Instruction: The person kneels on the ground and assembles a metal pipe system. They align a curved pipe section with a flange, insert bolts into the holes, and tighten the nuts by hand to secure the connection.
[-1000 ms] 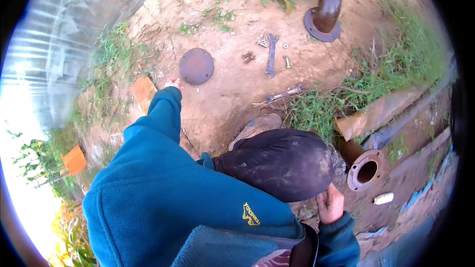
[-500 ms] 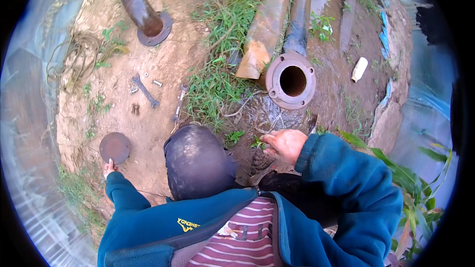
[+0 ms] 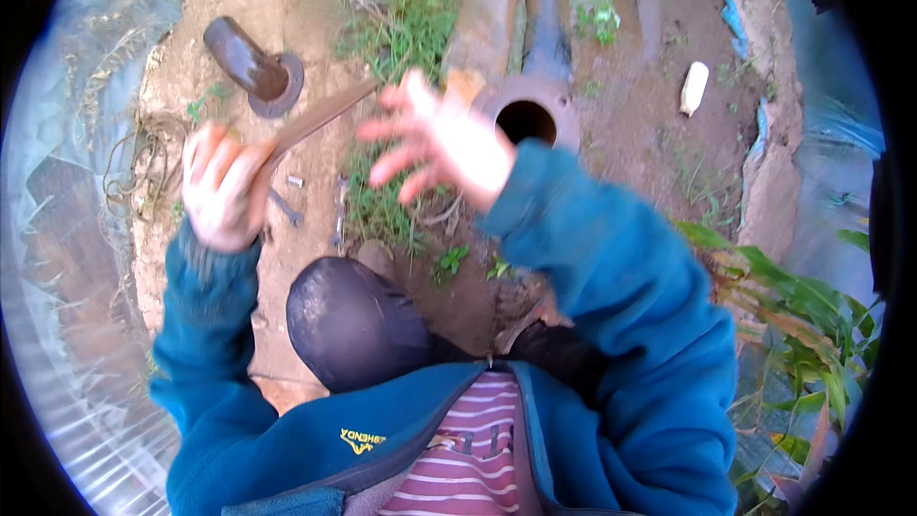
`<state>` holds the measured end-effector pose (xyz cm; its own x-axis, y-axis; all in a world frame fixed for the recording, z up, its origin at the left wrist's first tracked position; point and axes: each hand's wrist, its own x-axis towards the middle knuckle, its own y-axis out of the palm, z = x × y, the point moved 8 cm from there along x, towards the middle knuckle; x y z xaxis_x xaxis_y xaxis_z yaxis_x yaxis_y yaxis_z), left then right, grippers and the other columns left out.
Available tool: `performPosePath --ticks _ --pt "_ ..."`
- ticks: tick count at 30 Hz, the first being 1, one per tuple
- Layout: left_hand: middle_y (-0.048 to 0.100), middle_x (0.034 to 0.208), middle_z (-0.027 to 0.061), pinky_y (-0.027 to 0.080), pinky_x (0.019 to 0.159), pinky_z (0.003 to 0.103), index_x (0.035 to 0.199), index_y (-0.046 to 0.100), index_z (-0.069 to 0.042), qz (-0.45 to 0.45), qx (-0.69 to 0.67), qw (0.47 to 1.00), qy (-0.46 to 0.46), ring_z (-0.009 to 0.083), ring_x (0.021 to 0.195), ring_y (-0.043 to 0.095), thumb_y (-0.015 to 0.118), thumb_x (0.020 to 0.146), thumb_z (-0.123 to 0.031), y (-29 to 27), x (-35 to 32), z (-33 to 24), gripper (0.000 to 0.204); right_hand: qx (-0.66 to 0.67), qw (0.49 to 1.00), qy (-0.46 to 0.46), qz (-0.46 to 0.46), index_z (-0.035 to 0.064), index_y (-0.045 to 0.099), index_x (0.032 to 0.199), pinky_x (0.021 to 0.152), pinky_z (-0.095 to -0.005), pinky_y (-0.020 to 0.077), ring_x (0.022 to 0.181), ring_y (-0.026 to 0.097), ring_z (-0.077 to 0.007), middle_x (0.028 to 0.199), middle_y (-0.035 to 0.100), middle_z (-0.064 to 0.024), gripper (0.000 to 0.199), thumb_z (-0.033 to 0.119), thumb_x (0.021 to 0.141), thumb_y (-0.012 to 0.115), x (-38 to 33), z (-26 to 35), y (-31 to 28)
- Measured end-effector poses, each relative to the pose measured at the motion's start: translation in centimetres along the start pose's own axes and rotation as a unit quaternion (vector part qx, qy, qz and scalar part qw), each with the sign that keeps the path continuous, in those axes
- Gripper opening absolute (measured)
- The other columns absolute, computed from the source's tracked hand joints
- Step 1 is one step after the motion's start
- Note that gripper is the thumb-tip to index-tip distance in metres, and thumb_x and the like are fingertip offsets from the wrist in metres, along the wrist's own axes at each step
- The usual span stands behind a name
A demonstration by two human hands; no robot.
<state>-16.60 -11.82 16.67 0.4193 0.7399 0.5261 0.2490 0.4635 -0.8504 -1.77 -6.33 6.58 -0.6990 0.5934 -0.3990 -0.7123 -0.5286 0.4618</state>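
Observation:
My left hand [image 3: 222, 189] is raised and shut on a rusty flat metal disc [image 3: 320, 117], which shows edge-on and blurred, slanting up to the right. My right hand [image 3: 441, 143] is lifted beside it with fingers spread and holds nothing; its fingertips are close to the disc's far edge. Just behind the right hand lies a rusty pipe with a round flange and a dark open mouth [image 3: 525, 119]. My bent knee in dark trousers [image 3: 358, 325] is below both hands.
A second short flanged pipe [image 3: 253, 67] lies on the bare earth at upper left. A wrench [image 3: 339, 212] and small bolts [image 3: 294, 182] lie on the ground by a grass patch. A white object [image 3: 694, 86] lies at the right; leafy plants [image 3: 802, 315] stand further right.
The disc was lying on the ground under my left hand; now that hand holds it up in the air. My right hand has risen from the ground, its fingers spread.

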Motion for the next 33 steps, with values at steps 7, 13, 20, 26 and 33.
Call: performPosePath --ticks 7,13,20,26,33 --pt "0.058 0.088 0.0052 0.034 0.094 0.044 0.101 0.062 -0.009 0.054 -0.087 0.972 0.211 0.0238 0.089 0.054 0.068 0.064 -0.025 4.7 10.1 -8.6 0.041 -0.009 0.987 -0.11 -0.115 0.0044 0.049 0.112 0.058 -0.0206 0.0431 0.074 0.053 -0.0059 0.099 0.056 0.0002 0.027 0.018 0.088 0.051 -6.1 5.9 -11.7" --pt "0.056 0.107 0.0127 0.045 0.08 0.032 0.123 0.045 -0.004 0.212 -0.423 0.852 -0.226 0.0187 0.089 0.055 0.046 0.087 -0.034 16.7 8.0 0.8 0.047 -0.05 0.983 -0.086 -0.155 0.003 0.048 0.116 0.061 -0.0188 0.0441 0.072 0.052 -0.0044 0.086 0.055 0.0027 0.038 0.024 0.085 0.054 -10.7 3.2 -15.6" --pt "0.055 0.085 0.0045 0.049 0.06 0.026 0.106 0.051 0.0 0.437 -0.635 0.575 -0.275 0.0111 0.065 0.055 0.048 0.088 -0.023 21.7 4.9 -6.7 0.029 -0.041 0.979 -0.013 -0.199 0.0053 0.05 0.116 0.058 -0.0193 0.0427 0.064 0.049 -0.0054 0.082 0.054 0.0031 0.037 0.024 0.085 0.056 -11.2 -2.8 -15.7" --pt "0.057 0.082 0.0045 0.049 0.061 0.027 0.098 0.052 0.0 0.368 -0.658 0.593 -0.283 0.0122 0.07 0.056 0.049 0.088 -0.013 18.4 2.7 -6.3 0.017 -0.164 0.956 -0.061 -0.235 0.0034 0.053 0.102 0.062 -0.023 0.0443 0.064 0.051 -0.0081 0.081 0.056 0.0011 0.022 0.018 0.086 0.056 -11.6 -2.3 -13.8" --pt "0.056 0.087 -0.0048 0.044 0.078 0.039 0.087 0.063 -0.018 -0.057 -0.152 0.966 0.202 0.0155 0.085 0.054 0.069 0.06 -0.01 3.6 2.9 -6.4 0.028 -0.695 0.582 -0.41 -0.102 0.0083 0.063 0.092 0.065 -0.0301 0.0499 0.081 0.06 -0.022 0.091 0.062 -0.0052 0.033 0.009 0.059 0.062 -14.8 4.3 -2.7"
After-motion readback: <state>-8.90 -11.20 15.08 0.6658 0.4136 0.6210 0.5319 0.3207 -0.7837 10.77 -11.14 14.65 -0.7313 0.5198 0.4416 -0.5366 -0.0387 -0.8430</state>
